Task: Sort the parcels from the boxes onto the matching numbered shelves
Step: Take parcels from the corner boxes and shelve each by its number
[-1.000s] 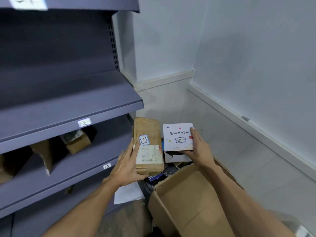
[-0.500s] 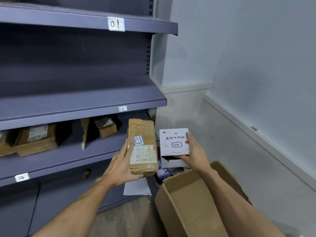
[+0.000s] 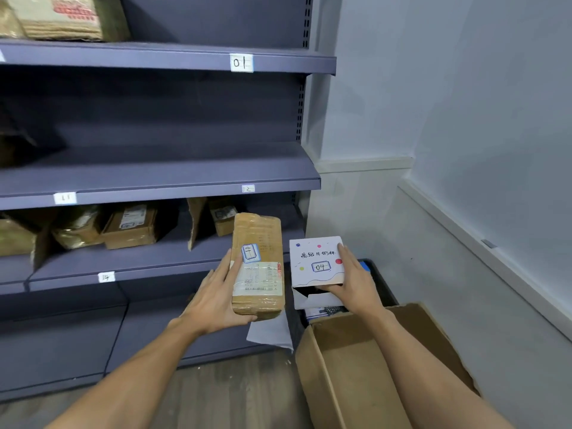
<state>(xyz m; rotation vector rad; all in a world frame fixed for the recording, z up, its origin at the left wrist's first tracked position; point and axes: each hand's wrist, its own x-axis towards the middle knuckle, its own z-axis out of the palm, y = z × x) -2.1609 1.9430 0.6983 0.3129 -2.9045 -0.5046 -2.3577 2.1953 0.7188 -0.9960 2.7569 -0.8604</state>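
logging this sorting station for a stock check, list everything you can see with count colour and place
brown parcel: one, tan with tape, held up before the shelves
white box: one, white with coloured dots, marked 04, right of the brown parcel
shelf unit: one, grey-blue, left half of view
shelf tags: at least four, white, on shelf front edges
shelved parcels: about four, brown, on the shelf tagged 14; more on the top shelf
cardboard box: one, brown, open, floor at lower right
dark bin: one, black, behind the cardboard box
paper sheet: one, white, floor by the shelf base
left hand: holds the brown parcel
right hand: holds the white box
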